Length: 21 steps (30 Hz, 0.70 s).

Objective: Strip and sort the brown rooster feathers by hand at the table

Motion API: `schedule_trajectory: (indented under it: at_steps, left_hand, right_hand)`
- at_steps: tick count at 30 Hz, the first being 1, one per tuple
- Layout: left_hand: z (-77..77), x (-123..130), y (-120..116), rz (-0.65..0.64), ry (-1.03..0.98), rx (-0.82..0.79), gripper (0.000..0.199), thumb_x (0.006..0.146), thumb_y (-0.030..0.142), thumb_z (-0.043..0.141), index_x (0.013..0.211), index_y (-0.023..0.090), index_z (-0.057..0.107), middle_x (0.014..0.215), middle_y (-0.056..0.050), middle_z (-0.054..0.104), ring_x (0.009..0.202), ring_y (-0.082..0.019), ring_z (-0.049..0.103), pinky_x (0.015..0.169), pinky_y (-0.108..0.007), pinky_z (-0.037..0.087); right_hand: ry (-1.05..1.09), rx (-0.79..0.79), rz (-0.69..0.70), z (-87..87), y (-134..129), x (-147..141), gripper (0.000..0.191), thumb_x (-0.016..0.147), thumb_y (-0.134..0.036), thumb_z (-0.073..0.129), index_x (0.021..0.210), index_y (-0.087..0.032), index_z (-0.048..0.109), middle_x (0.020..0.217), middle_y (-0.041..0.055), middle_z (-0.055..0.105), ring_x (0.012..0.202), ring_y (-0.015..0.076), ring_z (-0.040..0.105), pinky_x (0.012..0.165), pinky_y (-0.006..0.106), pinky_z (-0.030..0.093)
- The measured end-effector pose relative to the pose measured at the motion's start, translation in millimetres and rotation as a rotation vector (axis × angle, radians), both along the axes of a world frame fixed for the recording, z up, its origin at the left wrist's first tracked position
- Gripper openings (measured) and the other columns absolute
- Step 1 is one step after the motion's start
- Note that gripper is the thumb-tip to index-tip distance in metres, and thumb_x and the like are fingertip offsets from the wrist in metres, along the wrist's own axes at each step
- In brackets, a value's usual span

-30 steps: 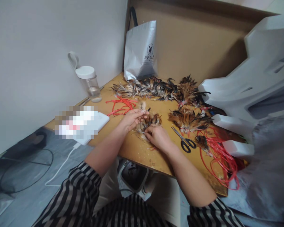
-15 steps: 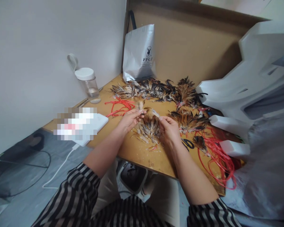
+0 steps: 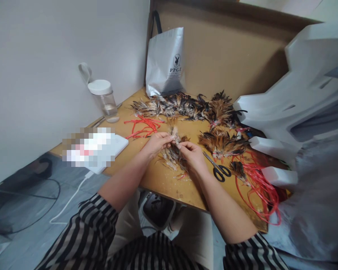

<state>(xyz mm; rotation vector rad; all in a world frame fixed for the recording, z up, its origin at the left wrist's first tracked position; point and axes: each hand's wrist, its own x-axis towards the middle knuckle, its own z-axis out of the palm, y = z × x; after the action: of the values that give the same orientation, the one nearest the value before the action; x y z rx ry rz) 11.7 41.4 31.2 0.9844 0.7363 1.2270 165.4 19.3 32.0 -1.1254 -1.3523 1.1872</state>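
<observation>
My left hand (image 3: 159, 143) pinches a small tuft of light brown feathers (image 3: 174, 129) whose tips point up and away from me. Close beside it, the fingers of my right hand (image 3: 192, 153) are pressed together at the lower end of the same tuft. Under and just in front of both hands lies a loose pile of brown and grey feathers (image 3: 170, 159). To the right of my right hand, black-handled scissors (image 3: 220, 172) lie on the table. A bundle of brown feathers (image 3: 224, 142) rests beyond them.
More feather bundles (image 3: 186, 107) line the table's back, before a silver bag (image 3: 166, 62). Red strings (image 3: 143, 126) lie left, more red strings (image 3: 259, 183) right. A lidded bottle (image 3: 105, 101) and white device (image 3: 119, 144) stand left; white foam (image 3: 266, 103) stands right.
My right hand has moved left to meet my left hand, and its feather is now at the tuft. The scissors, mostly hidden before, now show.
</observation>
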Motion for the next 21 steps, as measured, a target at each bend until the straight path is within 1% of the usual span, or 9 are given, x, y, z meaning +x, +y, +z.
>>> schedule_trajectory:
  at_steps: [2,4,8,10,12,14,16,19,21]
  left_hand:
    - [0.1,0,-1,0.003,0.073,0.036,0.023,0.063,0.032,0.07,0.07,0.01,0.067,0.068,-0.005,0.064,0.055,-0.006,0.051,0.054,-0.018,0.039]
    - [0.2,1,-1,0.008,0.158,0.08,0.024,0.063,0.033,0.07,0.066,0.01,0.066,0.062,-0.003,0.062,0.05,-0.005,0.047,0.051,-0.018,0.036]
    - [1.1,2,-3,0.012,0.277,0.136,0.026,0.061,0.036,0.07,0.059,0.011,0.063,0.05,0.001,0.055,0.045,-0.006,0.042,0.046,-0.019,0.03]
    - [1.9,2,-4,0.011,0.297,0.144,0.027,0.06,0.038,0.07,0.058,0.012,0.063,0.048,0.001,0.053,0.044,-0.006,0.041,0.045,-0.019,0.029]
    - [2.5,3,-4,0.013,0.3,0.152,0.028,0.06,0.038,0.07,0.058,0.012,0.062,0.047,0.001,0.053,0.044,-0.006,0.041,0.045,-0.019,0.029]
    - [2.5,3,-4,0.016,0.284,0.15,0.028,0.06,0.038,0.071,0.058,0.012,0.062,0.048,0.001,0.053,0.044,-0.005,0.042,0.045,-0.018,0.03]
    - [1.7,3,-4,0.013,0.24,0.126,0.027,0.06,0.037,0.071,0.063,0.011,0.064,0.054,0.0,0.057,0.046,-0.006,0.045,0.047,-0.018,0.034]
    - [-0.3,3,-3,-0.013,0.17,0.06,0.03,0.063,0.037,0.069,0.076,0.011,0.066,0.067,-0.004,0.064,0.055,-0.007,0.054,0.051,-0.017,0.039]
    - [-1.2,4,-3,-0.034,0.162,0.019,0.03,0.063,0.037,0.069,0.077,0.01,0.066,0.069,-0.006,0.065,0.058,-0.008,0.057,0.052,-0.017,0.04]
  right_hand:
    - [0.006,-0.034,0.05,1.0,-1,1,0.026,0.06,-0.04,0.069,0.072,-0.016,0.065,0.063,-0.0008,0.06,0.05,0.0084,0.046,0.049,0.021,0.035]
    - [0.03,-0.091,0.08,4.3,-3,1,0.028,0.058,-0.04,0.07,0.072,-0.016,0.065,0.06,-0.0014,0.059,0.048,0.0076,0.045,0.047,0.021,0.034]
    - [0.071,-0.201,0.104,12.3,-4,3,0.029,0.056,-0.041,0.072,0.064,-0.015,0.061,0.041,-0.0071,0.043,0.036,0.0038,0.028,0.038,0.02,0.02]
    - [0.102,-0.242,0.128,13.6,-3,5,0.03,0.055,-0.041,0.073,0.062,-0.015,0.059,0.038,-0.0089,0.035,0.034,0.0029,0.022,0.037,0.02,0.013]
    - [0.145,-0.279,0.164,13.2,-1,5,0.03,0.054,-0.039,0.074,0.061,-0.015,0.057,0.038,-0.0097,0.033,0.034,0.0023,0.02,0.037,0.019,0.011]
    - [0.198,-0.298,0.186,12.5,0,5,0.03,0.053,-0.036,0.075,0.061,-0.016,0.055,0.04,-0.0094,0.036,0.034,0.0018,0.022,0.036,0.018,0.011]
    - [0.244,-0.289,0.183,12.9,0,5,0.03,0.053,-0.035,0.075,0.062,-0.016,0.054,0.046,-0.0069,0.045,0.035,0.0019,0.028,0.036,0.017,0.014]
    - [0.281,-0.237,0.133,14.7,0,4,0.029,0.053,-0.034,0.075,0.062,-0.015,0.055,0.058,-0.0023,0.057,0.038,0.0029,0.036,0.035,0.017,0.02]
    - [0.283,-0.192,0.088,15.0,0,4,0.027,0.054,-0.034,0.074,0.062,-0.016,0.055,0.056,-0.0027,0.057,0.038,0.0036,0.037,0.035,0.018,0.022]
